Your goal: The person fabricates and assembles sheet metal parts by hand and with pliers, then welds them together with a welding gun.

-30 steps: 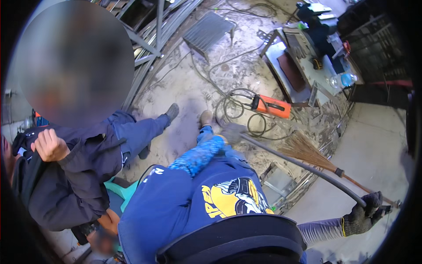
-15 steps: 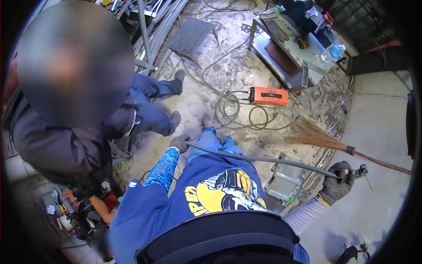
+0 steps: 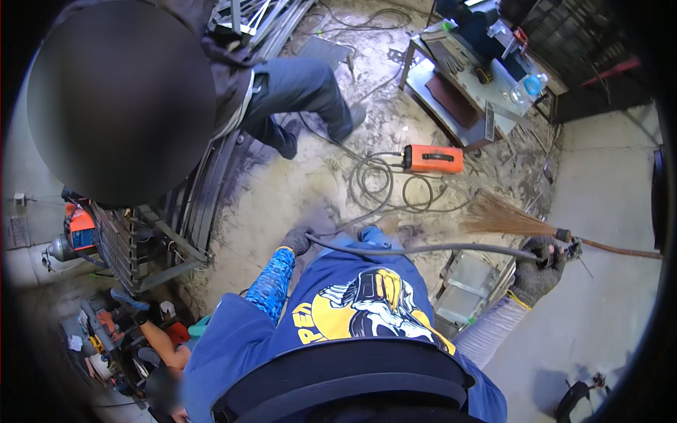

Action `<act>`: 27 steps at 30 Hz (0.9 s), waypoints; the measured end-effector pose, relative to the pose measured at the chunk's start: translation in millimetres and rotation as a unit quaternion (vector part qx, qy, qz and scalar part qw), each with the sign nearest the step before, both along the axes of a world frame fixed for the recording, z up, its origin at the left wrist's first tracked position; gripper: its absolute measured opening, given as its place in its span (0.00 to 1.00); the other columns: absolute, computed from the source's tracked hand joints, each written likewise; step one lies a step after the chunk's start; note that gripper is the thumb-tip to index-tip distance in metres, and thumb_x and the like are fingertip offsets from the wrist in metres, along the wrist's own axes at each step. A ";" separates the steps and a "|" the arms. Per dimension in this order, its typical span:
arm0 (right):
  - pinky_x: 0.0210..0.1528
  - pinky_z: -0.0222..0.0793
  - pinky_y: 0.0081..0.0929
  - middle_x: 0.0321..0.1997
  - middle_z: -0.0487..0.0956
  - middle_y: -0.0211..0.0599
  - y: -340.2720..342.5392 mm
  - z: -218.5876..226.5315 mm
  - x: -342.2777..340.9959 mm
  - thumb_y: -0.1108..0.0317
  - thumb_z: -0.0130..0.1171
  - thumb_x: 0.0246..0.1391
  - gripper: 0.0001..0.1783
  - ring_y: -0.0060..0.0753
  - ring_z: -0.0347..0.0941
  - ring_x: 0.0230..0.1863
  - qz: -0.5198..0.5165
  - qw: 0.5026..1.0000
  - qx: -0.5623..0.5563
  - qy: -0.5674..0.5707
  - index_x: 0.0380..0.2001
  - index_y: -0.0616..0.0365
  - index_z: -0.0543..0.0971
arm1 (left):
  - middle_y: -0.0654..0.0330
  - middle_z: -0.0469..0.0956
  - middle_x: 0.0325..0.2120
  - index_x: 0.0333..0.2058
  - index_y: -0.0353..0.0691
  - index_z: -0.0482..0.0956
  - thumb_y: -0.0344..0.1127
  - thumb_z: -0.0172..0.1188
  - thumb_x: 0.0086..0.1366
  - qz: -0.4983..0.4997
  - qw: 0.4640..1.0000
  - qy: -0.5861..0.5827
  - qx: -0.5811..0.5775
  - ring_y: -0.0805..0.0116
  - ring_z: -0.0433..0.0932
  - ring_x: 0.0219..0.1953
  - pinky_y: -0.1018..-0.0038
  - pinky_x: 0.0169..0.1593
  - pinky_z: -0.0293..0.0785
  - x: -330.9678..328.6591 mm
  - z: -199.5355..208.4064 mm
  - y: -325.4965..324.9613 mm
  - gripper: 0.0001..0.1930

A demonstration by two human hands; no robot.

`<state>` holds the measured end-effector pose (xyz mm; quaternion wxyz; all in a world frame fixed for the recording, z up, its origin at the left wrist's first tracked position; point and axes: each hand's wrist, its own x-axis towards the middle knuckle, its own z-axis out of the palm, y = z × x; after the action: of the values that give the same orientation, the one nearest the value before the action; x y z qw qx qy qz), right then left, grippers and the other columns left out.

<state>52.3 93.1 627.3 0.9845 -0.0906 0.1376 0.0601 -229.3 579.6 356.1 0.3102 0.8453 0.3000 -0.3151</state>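
Now the co-worker's legs (image 3: 296,92) have moved ahead of me, while my left grip (image 3: 298,240) stays closed on the dark cable (image 3: 423,249), which bows across my front to my closed right grip (image 3: 539,268), leaving its span governed from both ends. I can't identify the small metal piece (image 3: 572,249) there, and my left fingertips are hidden.

L glove (image 3: 297,241) & R glove (image 3: 536,276): matt grey knit cloth, slightly rough-looking. Cable (image 3: 423,249) looked smooth, dull, rubber or plastic, couldn't tell which. Orange box (image 3: 434,167) had a smooth, low-gloss casing, mat'l unclear. Broom bristles (image 3: 502,215) were rough, dry plant fibre; broom handle (image 3: 620,249) looked wooden. Bottle (image 3: 530,87) was clear, glossy plastic. Floor (image 3: 268,211) looked matt, w/ dusty, smudged finish.
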 end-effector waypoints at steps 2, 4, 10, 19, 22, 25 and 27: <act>0.37 0.69 0.28 0.22 0.67 0.29 17.2 13.6 -9.8 0.69 0.59 0.55 0.09 0.23 0.62 0.22 0.007 1.000 0.000 0.022 0.25 0.55 0.69 | 0.46 0.82 0.39 0.42 0.43 0.83 0.47 0.69 0.60 0.021 0.999 -0.023 -0.011 0.49 0.80 0.46 0.61 0.50 0.76 -11.2 3.8 2.4 0.17; 0.37 0.68 0.27 0.23 0.68 0.30 16.7 3.2 -23.1 0.69 0.60 0.55 0.08 0.23 0.61 0.22 -0.012 0.996 -0.061 0.061 0.27 0.55 0.70 | 0.46 0.81 0.42 0.42 0.43 0.83 0.47 0.69 0.59 0.018 0.998 -0.044 0.027 0.48 0.80 0.47 0.60 0.52 0.76 -29.6 5.1 10.5 0.17; 0.47 0.72 0.35 0.25 0.67 0.31 65.0 -2.7 -83.5 0.68 0.55 0.58 0.05 0.25 0.61 0.23 0.063 0.997 -0.026 0.038 0.29 0.55 0.72 | 0.43 0.76 0.50 0.45 0.45 0.83 0.50 0.70 0.56 0.010 0.999 0.018 0.026 0.44 0.77 0.52 0.58 0.58 0.72 -93.5 -9.7 17.2 0.22; 0.39 0.72 0.32 0.26 0.70 0.35 108.7 -8.2 -139.8 0.71 0.55 0.55 0.04 0.31 0.66 0.27 0.032 0.981 -0.136 0.135 0.28 0.56 0.71 | 0.44 0.81 0.47 0.51 0.37 0.80 0.39 0.64 0.57 0.127 0.984 -0.041 -0.114 0.53 0.80 0.50 0.63 0.56 0.75 -144.9 -85.4 56.9 0.23; 0.34 0.72 0.35 0.23 0.69 0.38 113.8 -22.2 -146.4 0.73 0.56 0.53 0.05 0.33 0.65 0.23 0.063 0.970 -0.172 0.161 0.26 0.58 0.71 | 0.47 0.83 0.42 0.49 0.34 0.80 0.37 0.64 0.57 0.170 0.976 -0.054 -0.124 0.55 0.82 0.46 0.66 0.53 0.76 -139.8 -105.7 65.2 0.22; 0.29 0.67 0.25 0.24 0.68 0.33 97.2 -33.1 -149.3 0.73 0.54 0.53 0.04 0.30 0.63 0.24 0.054 0.951 -0.262 0.152 0.27 0.57 0.70 | 0.46 0.83 0.43 0.48 0.33 0.80 0.38 0.64 0.57 0.170 0.973 -0.073 -0.141 0.55 0.82 0.47 0.66 0.53 0.76 -124.2 -106.7 64.2 0.21; 0.27 0.66 0.25 0.24 0.67 0.33 75.7 -38.1 -151.6 0.73 0.54 0.52 0.05 0.29 0.63 0.24 0.033 0.950 -0.272 0.149 0.26 0.56 0.69 | 0.45 0.83 0.43 0.49 0.33 0.80 0.38 0.64 0.57 0.164 0.973 -0.059 -0.149 0.54 0.81 0.48 0.66 0.54 0.76 -114.6 -101.1 61.1 0.22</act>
<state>-99.3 168.8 589.3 0.8883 -0.3498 0.2904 0.0652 -343.9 640.7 255.0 0.4973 0.7460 0.3656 -0.2500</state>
